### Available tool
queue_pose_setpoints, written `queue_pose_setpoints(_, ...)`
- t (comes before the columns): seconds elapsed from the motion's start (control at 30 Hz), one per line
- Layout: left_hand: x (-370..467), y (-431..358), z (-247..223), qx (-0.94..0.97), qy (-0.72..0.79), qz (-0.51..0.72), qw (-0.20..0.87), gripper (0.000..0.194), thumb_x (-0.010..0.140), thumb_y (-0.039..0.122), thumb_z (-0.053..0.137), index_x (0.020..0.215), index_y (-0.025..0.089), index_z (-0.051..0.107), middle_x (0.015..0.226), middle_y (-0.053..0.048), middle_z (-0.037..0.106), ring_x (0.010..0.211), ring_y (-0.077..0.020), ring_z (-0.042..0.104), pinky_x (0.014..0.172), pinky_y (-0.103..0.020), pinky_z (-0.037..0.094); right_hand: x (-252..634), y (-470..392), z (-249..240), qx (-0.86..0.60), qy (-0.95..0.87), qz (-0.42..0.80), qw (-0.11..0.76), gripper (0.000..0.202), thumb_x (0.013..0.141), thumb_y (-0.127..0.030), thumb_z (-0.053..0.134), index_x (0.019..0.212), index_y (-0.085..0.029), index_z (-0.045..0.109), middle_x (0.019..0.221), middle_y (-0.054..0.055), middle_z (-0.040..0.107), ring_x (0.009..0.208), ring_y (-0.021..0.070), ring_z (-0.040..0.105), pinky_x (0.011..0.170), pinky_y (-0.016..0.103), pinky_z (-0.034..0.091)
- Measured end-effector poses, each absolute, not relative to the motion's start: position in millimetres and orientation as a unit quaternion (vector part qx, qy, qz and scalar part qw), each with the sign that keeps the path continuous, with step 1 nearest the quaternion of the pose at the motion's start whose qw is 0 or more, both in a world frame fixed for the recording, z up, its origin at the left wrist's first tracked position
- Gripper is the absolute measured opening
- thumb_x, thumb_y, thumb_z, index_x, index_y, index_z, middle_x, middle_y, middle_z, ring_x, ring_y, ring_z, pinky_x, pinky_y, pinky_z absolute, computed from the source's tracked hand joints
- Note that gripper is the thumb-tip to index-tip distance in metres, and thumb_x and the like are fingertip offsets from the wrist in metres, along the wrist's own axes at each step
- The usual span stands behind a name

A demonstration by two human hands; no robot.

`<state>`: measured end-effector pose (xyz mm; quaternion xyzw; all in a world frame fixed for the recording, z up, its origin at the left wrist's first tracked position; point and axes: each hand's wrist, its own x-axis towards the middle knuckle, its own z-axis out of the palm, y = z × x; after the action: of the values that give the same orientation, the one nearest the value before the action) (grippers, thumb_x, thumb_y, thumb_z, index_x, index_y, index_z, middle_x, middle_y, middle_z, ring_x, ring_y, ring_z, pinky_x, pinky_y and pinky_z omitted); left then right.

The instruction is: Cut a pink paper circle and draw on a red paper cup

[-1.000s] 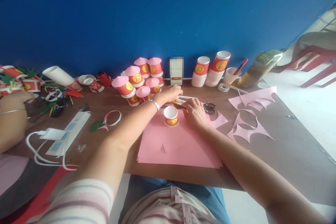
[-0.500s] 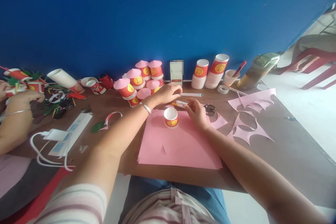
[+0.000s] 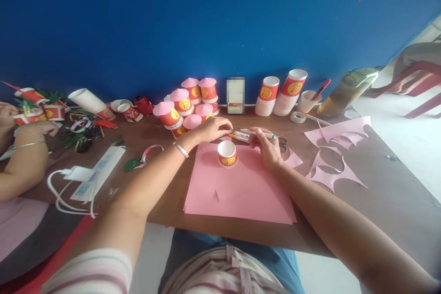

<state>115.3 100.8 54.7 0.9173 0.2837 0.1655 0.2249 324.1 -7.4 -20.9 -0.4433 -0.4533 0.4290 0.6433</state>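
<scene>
My right hand (image 3: 268, 148) pinches a white marker (image 3: 245, 130) with a green end, above the pink paper's back right edge. My left hand (image 3: 214, 130) has its fingers pressed together beyond the paper cup; something small and bluish shows at its fingertips, too small to name. Between the hands lies an orange and white pen (image 3: 238, 137). A red and white paper cup (image 3: 228, 160) with a yellow emblem stands upright on a stack of pink paper (image 3: 237, 193). Black scissors (image 3: 283, 143) lie partly behind my right hand.
Cups with pink cone tops (image 3: 182, 106) stand back left; stacked cups (image 3: 267, 101), tape (image 3: 298, 117) and a bottle (image 3: 346, 89) back right. Pink scraps (image 3: 330, 170) lie right. A power strip (image 3: 99, 172) and another person's arm (image 3: 25, 156) are left.
The marker has passed from my left hand to my right hand. My left hand has shifted slightly left, away from the marker. The whole view has shifted a little.
</scene>
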Motion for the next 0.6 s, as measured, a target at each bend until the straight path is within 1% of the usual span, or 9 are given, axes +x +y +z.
queue_pose_setpoints(0.07,112.4,98.9,47.3,0.901,0.314,0.174,0.243,0.013,0.088,0.026,0.066,0.098,0.018,0.071,0.097,-0.004,0.076,0.087,-0.0166,0.069,0.081,-0.028,0.051,322.0,-9.9,-19.0,-0.451,-0.513,0.395,0.614,0.044,0.093,-0.061,0.063,0.102,-0.018,0.07,0.074,0.001,0.065,0.06,0.0134,0.056,0.06,0.029,0.049)
queue_pose_setpoints(0.13,111.8,97.5,37.8,0.893,0.335,0.167,0.249,0.013,0.087,0.024,0.064,0.098,0.018,0.07,0.1,-0.004,0.076,0.089,-0.0174,0.069,0.083,-0.029,0.052,319.6,-13.5,-17.0,-0.45,-0.586,0.343,0.58,0.041,0.095,-0.058,0.062,0.105,-0.02,0.071,0.079,0.003,0.068,0.062,0.0134,0.057,0.062,0.029,0.05)
queue_pose_setpoints(0.23,111.3,96.9,23.2,0.89,0.347,0.155,0.252,0.014,0.086,0.022,0.062,0.097,0.019,0.07,0.099,-0.004,0.075,0.088,-0.0182,0.068,0.081,-0.031,0.051,317.8,-17.0,-17.1,-0.446,-0.649,0.272,0.553,0.036,0.099,-0.053,0.058,0.108,-0.021,0.072,0.087,0.005,0.072,0.064,0.0142,0.059,0.066,0.031,0.053)
queue_pose_setpoints(0.4,108.3,95.6,8.8,0.887,0.359,0.161,0.241,0.014,0.087,0.023,0.058,0.093,0.02,0.069,0.097,-0.004,0.074,0.085,-0.0189,0.066,0.079,-0.033,0.052,318.7,-15.5,-23.5,-0.47,-0.655,0.261,0.531,0.031,0.1,-0.048,0.057,0.11,-0.022,0.072,0.097,0.008,0.074,0.076,0.0181,0.066,0.066,0.031,0.055)
queue_pose_setpoints(0.5,107.9,94.2,6.8,0.886,0.358,0.174,0.237,0.017,0.087,0.019,0.056,0.097,0.02,0.07,0.104,-0.005,0.074,0.094,-0.0204,0.068,0.087,-0.035,0.053,318.5,-14.5,-25.5,-0.482,-0.653,0.267,0.52,0.031,0.099,-0.048,0.057,0.111,-0.024,0.072,0.105,0.008,0.075,0.082,0.02,0.069,0.068,0.032,0.056)
queue_pose_setpoints(0.6,105.4,90.5,7.5,0.882,0.359,0.195,0.233,0.027,0.089,0.015,0.052,0.108,0.019,0.07,0.117,-0.008,0.074,0.108,-0.0221,0.068,0.099,-0.039,0.052,318.4,-14.6,-25.2,-0.485,-0.647,0.267,0.525,0.033,0.099,-0.049,0.056,0.113,-0.024,0.072,0.11,0.01,0.075,0.085,0.0211,0.069,0.07,0.033,0.057)
